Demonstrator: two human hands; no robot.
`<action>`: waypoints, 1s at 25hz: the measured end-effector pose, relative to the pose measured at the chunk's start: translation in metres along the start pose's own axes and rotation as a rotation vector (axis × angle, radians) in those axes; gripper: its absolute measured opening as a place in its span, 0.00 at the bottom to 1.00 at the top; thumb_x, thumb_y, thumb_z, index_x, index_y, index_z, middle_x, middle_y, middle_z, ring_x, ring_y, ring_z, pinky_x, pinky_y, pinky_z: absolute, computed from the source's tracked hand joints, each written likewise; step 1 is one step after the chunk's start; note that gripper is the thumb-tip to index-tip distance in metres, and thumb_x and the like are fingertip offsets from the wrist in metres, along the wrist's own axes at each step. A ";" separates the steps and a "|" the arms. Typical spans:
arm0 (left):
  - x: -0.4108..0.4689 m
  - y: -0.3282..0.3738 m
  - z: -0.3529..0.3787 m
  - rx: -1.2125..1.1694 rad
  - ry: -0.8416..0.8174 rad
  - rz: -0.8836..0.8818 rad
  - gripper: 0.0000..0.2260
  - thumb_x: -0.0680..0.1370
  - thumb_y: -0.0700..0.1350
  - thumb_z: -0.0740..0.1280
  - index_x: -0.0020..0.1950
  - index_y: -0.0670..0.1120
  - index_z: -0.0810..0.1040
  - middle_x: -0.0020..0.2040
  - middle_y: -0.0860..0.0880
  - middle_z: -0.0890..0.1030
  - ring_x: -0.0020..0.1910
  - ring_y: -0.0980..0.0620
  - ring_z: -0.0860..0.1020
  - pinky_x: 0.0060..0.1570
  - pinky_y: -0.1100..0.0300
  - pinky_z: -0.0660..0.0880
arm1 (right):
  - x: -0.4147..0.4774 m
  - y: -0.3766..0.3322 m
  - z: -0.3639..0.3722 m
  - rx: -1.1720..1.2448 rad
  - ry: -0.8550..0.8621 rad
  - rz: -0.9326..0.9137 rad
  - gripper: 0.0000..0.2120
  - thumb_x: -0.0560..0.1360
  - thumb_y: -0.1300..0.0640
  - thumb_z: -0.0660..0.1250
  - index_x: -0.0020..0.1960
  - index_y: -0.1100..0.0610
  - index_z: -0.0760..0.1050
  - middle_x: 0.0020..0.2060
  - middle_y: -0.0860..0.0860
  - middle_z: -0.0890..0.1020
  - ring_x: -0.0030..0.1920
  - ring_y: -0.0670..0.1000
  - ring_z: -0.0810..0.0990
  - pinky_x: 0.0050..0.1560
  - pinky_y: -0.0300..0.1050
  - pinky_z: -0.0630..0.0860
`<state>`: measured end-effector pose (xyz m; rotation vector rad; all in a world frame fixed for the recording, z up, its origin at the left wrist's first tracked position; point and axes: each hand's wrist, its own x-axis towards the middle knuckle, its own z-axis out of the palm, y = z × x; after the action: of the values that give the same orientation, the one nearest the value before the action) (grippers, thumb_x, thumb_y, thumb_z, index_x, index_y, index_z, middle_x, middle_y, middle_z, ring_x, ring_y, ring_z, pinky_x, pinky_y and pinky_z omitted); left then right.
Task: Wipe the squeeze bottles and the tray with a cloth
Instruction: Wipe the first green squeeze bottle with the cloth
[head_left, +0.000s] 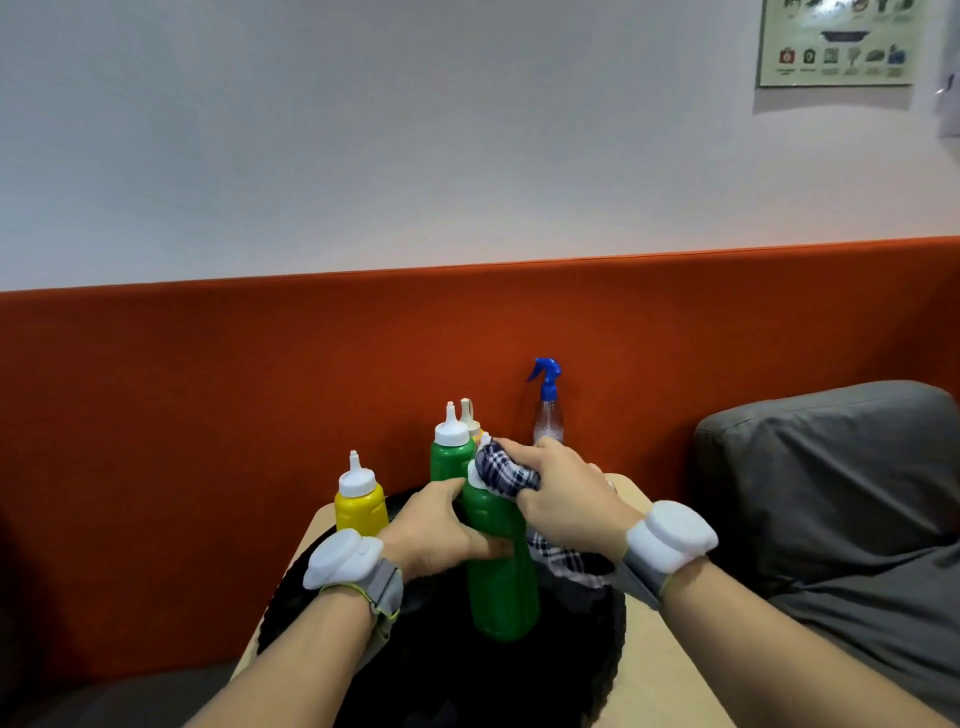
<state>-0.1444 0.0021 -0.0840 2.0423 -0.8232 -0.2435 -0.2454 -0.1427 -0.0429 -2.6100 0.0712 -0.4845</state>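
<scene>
My left hand (441, 530) grips the middle of a green squeeze bottle (501, 582), lifted a little and tilted over the black tray (582, 691). My right hand (563, 493) presses a blue-and-white checked cloth (501, 470) onto that bottle's white cap, which the cloth mostly hides. The cloth's loose end hangs below my right palm. A second green bottle (449, 452) stands behind, a yellow bottle (360, 501) stands at the tray's left, and another bottle's pale nozzle (467, 415) peeks out behind the green one.
A clear spray bottle with a blue trigger head (547, 400) stands by the orange wall panel (208, 415). The tray lies on a small light wooden table (670, 670). A grey cushion (831, 493) is at the right.
</scene>
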 end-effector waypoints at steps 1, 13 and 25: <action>-0.001 -0.001 0.002 -0.002 0.031 -0.004 0.28 0.54 0.54 0.81 0.53 0.51 0.82 0.48 0.54 0.86 0.50 0.56 0.83 0.55 0.53 0.79 | 0.003 -0.002 -0.001 -0.021 0.005 0.023 0.30 0.74 0.56 0.58 0.72 0.34 0.59 0.47 0.47 0.66 0.59 0.58 0.71 0.59 0.54 0.67; -0.020 0.034 -0.007 0.136 0.174 0.041 0.30 0.70 0.69 0.66 0.66 0.53 0.72 0.56 0.55 0.78 0.59 0.51 0.77 0.61 0.52 0.73 | -0.013 0.041 -0.004 0.353 0.024 0.199 0.26 0.73 0.65 0.58 0.68 0.48 0.73 0.50 0.49 0.82 0.29 0.40 0.76 0.30 0.32 0.70; -0.030 0.032 -0.042 -0.233 0.300 -0.051 0.10 0.81 0.42 0.63 0.40 0.43 0.69 0.36 0.44 0.73 0.30 0.53 0.76 0.28 0.53 0.80 | 0.008 0.002 0.062 0.292 -0.222 0.044 0.35 0.76 0.39 0.60 0.74 0.33 0.42 0.72 0.52 0.66 0.73 0.62 0.55 0.67 0.60 0.55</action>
<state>-0.1627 0.0376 -0.0383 1.8250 -0.5310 -0.0548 -0.2158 -0.1181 -0.0919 -2.3522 -0.0146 -0.1712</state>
